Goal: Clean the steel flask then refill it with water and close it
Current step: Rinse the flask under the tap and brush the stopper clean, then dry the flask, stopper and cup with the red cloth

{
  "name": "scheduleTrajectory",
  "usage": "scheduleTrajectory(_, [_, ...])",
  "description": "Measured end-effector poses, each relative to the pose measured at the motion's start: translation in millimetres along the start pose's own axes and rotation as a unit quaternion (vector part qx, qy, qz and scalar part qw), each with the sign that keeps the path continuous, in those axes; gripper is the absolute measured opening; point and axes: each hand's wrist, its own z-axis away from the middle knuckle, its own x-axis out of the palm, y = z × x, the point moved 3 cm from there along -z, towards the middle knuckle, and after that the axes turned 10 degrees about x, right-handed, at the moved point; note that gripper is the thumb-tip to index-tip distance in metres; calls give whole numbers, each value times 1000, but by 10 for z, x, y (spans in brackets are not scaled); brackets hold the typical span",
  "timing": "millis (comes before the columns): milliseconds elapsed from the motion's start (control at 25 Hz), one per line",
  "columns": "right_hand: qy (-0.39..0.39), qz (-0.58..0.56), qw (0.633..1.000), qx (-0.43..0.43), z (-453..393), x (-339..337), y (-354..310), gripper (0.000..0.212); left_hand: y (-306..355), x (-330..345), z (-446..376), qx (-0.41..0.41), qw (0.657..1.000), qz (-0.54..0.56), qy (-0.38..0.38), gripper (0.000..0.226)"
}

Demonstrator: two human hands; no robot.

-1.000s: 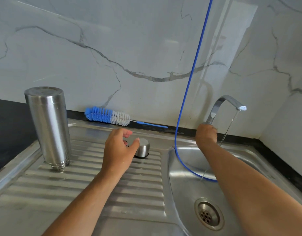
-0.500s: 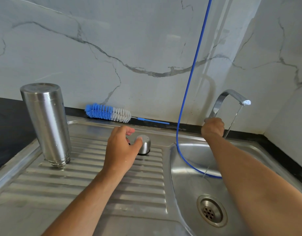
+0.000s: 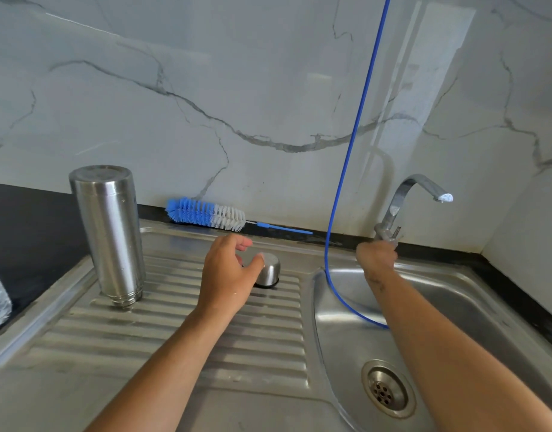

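While the steel flask (image 3: 110, 235) stands inverted on the ribbed drainer (image 3: 162, 335), mouth down and well to the left of the left grip, it most likely drains after washing. The left hand (image 3: 226, 277) reaches over the drainer with its fingers curled in a narrow grip around the steel cap (image 3: 268, 271); the thumb rests on the cap top, and whether the fingers fully clamp the cap cannot be told. The cap sits directly under this grip, dome up, probably so that it also sheds water.

The right hand (image 3: 377, 258) closes around the base of the tap (image 3: 405, 201), at its lever, which suggests flow control. No stream shows at the spout, above and to the right of this grip. The sink basin (image 3: 455, 313) lies below the right grip, with the drain (image 3: 385, 389) nearer the person.

A blue hose (image 3: 355, 126) hangs down between the two grips and curls into the basin. The bottle brush (image 3: 206, 213) lies against the wall beyond the left grip, set aside, which indicates that scrubbing is finished. The dark worktop (image 3: 28, 232) extends left of the flask.

Judged step: collect the cap before refilling; the flask is not yet upright.
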Motion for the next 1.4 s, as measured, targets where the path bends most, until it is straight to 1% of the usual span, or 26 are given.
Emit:
scheduleTrajectory(80, [-75,9,997,-7,257,-73,224,31,38,-122,12,-20,1000,10,6,25])
scheduleTrajectory(120, [-96,4,995,-5,349,-115,312,23,70,-180,-1,-29,999,15,6,23])
scheduleTrajectory(200, [-121,-18,992,-11,625,-209,419,21,208,-348,-60,-19,1000,5,-11,21])
scheduleTrajectory(240, [-137,-31,990,-16,756,-232,455,22,314,-458,-103,7,1000,-14,-18,20])
scheduleTrajectory(320, [-175,-73,982,-21,1036,-278,524,23,593,-775,-232,91,992,-89,-15,18])
scheduleTrajectory(360, [-191,-94,977,-21,1146,-287,559,23,748,-949,-335,138,980,-146,-11,19])
scheduleTrajectory(400, [-207,-107,972,-18,1283,-311,585,21,903,-1142,-441,175,960,-217,-10,22])
scheduleTrajectory(440, [-223,-114,968,-19,1406,-316,604,18,1027,-1335,-559,188,936,-297,-14,27])
scheduleTrajectory(480, [-236,-117,964,-21,1515,-326,619,15,1095,-1503,-700,169,911,-375,-28,33])
scheduleTrajectory(520, [-249,-121,961,-25,1618,-330,619,14,1090,-1656,-843,118,887,-444,-53,43])
scheduleTrajectory(560, [-263,-126,956,-29,1739,-356,612,14,1007,-1791,-953,46,866,-491,-90,56])
scheduleTrajectory(600, [-274,-130,952,-35,1858,-396,604,13,876,-1898,-1005,-29,853,-502,-136,71])
scheduleTrajectory(640, [-285,-134,948,-41,1956,-438,616,13,698,-1955,-1009,-88,850,-486,-182,87])
scheduleTrajectory(680, [-294,-142,944,-46,2063,-500,622,13,545,-2009,-982,-118,854,-456,-221,99])
scheduleTrajectory(720, [-301,-146,941,-49,2145,-552,642,13,404,-2029,-943,-126,866,-419,-242,102])
scheduleTrajectory(760, [-307,-150,938,-52,2218,-611,666,15,319,-2049,-917,-118,885,-382,-237,94])
scheduleTrajectory(800, [-312,-153,936,-57,2281,-676,690,16,264,-2075,-903,-97,904,-355,-217,81])
scheduleTrajectory(880, [-320,-161,932,-58,2396,-831,719,17,292,-2119,-864,-61,925,-327,-184,60])
scheduleTrajectory(1000, [-352,-164,920,-62,2603,-982,672,17,539,-2220,-708,-19,950,-283,-131,49])
scheduleTrajectory(1120, [-423,-117,896,-69,2970,-989,626,20,924,-2265,-382,42,982,-183,-12,50])
scheduleTrajectory(1160, [-455,-100,883,-61,3097,-965,632,28,1072,-2254,-239,54,989,-137,30,52])
scheduleTrajectory(1240, [-507,-90,857,-30,3230,-909,655,52,1304,-2166,97,63,993,-37,92,58])
scheduleTrajectory(1280, [-532,-108,840,-13,3229,-895,636,63,1356,-2094,258,63,992,21,110,61])
scheduleTrajectory(1320, [-553,-149,819,16,3190,-911,627,70,1388,-2000,423,59,989,79,111,63])
scheduleTrajectory(1400, [-573,-245,779,68,3054,-1020,593,79,1367,-1774,724,28,981,170,93,67])
